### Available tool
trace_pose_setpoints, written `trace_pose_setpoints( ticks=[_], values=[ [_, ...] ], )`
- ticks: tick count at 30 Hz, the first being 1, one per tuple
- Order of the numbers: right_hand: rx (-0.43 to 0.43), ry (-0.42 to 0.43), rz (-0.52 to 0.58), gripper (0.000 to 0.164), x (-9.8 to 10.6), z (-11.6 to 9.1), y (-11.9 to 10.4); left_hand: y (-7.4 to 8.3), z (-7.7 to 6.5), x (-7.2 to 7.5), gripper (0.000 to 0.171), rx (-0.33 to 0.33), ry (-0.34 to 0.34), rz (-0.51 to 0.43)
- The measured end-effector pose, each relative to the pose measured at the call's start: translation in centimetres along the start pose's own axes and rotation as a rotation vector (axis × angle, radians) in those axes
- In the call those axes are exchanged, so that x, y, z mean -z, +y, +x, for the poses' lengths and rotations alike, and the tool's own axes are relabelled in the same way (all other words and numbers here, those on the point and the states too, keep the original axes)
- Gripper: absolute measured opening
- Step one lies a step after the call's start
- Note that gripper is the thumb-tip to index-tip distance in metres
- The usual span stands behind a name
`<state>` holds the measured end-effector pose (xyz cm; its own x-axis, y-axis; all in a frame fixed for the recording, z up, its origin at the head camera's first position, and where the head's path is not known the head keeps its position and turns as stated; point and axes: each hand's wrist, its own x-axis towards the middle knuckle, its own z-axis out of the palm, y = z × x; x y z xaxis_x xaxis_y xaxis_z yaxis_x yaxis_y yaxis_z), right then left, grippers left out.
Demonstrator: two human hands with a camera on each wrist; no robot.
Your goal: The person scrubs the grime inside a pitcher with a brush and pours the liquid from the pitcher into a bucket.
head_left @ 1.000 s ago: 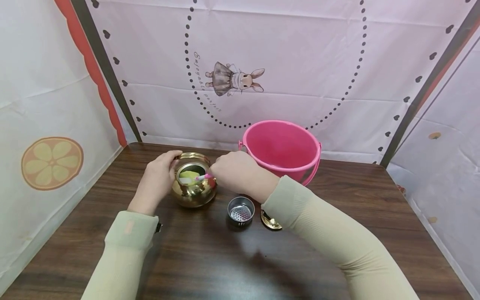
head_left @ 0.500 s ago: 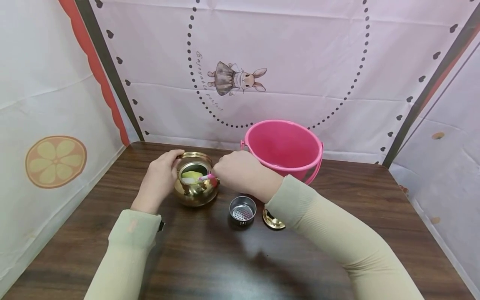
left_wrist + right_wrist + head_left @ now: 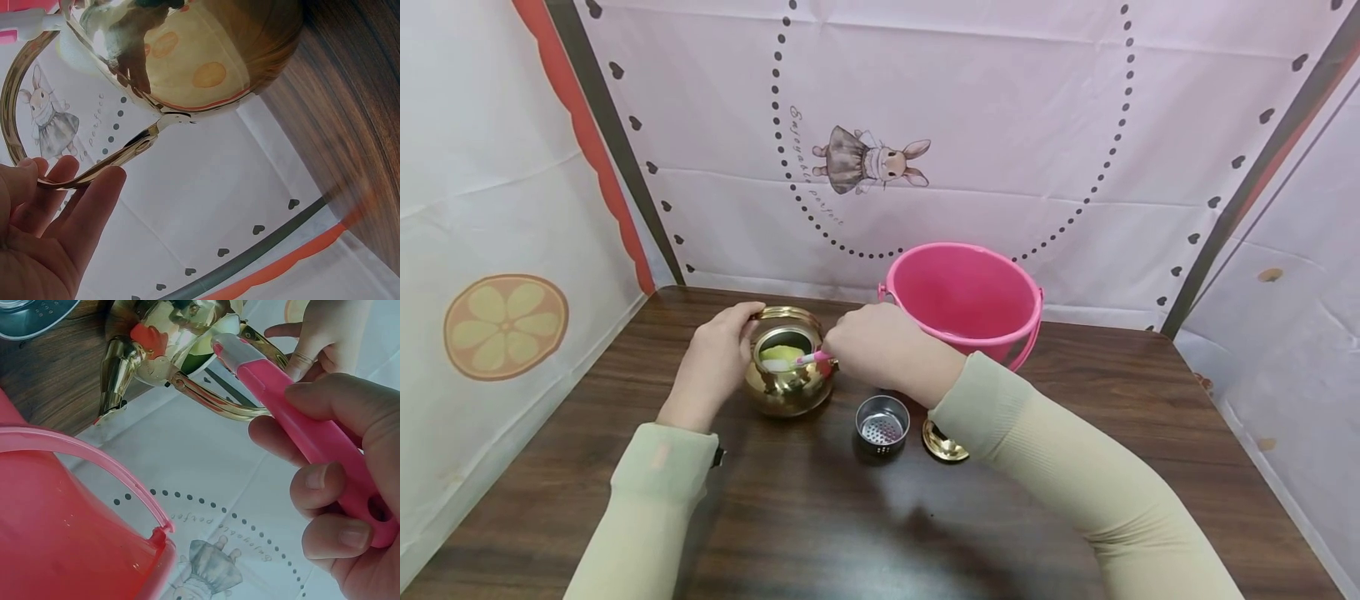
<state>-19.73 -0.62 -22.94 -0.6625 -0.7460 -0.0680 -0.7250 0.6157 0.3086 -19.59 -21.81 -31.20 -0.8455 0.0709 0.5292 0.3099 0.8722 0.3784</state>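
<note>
The person's right hand (image 3: pixel 876 342) is wrapped round a pink-handled scrubber (image 3: pixel 312 440), thumb laid along the grip and fingers curled snugly under it, while the left hand (image 3: pixel 711 362) is only partly closed, thumb and fingertips lightly pinching the handle (image 3: pixel 790 312) of the brass teapot (image 3: pixel 788 398). That teapot sits upright near the table's far edge, well toward the left corner, its hoop of a handle leaning back behind the mouth and its spout turned toward the right hand. The scrubber's white neck slants in over the mouth, where something yellow-green (image 3: pixel 781 353) fills much of the opening; I take it for the scrubbing head, though I can't be sure from here. To my eye the step in hand is scrubbing the inside of the pot, and the next move calls for a steady left hold while the right wrist works the head against the inner walls without tipping the pot. Just to the right, nearer the middle of the table (image 3: pixel 790 533), stands a small steel strainer (image 3: pixel 882 423), and beyond it a gold lid (image 3: pixel 943 446) lies partly hidden by the right sleeve (image 3: pixel 985 396). A pink bucket (image 3: pixel 962 292) stands by the far edge, right of centre, with a rabbit-printed cloth (image 3: pixel 1000 108) hanging behind it.
</note>
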Motion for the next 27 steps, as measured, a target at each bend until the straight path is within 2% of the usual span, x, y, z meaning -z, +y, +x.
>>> trace_pose_setpoints(
  ticks=[16,27],
  values=[
    [-0.019,0.005,0.013,0.018,0.02,-0.06,0.27,0.13,0.00,0.12,0.025,0.003,0.003,0.003],
    [-0.063,-0.033,0.025,0.018,0.19,0.05,0.44,0.06,0.00,0.05,0.025,0.008,0.000,0.010]
  ],
)
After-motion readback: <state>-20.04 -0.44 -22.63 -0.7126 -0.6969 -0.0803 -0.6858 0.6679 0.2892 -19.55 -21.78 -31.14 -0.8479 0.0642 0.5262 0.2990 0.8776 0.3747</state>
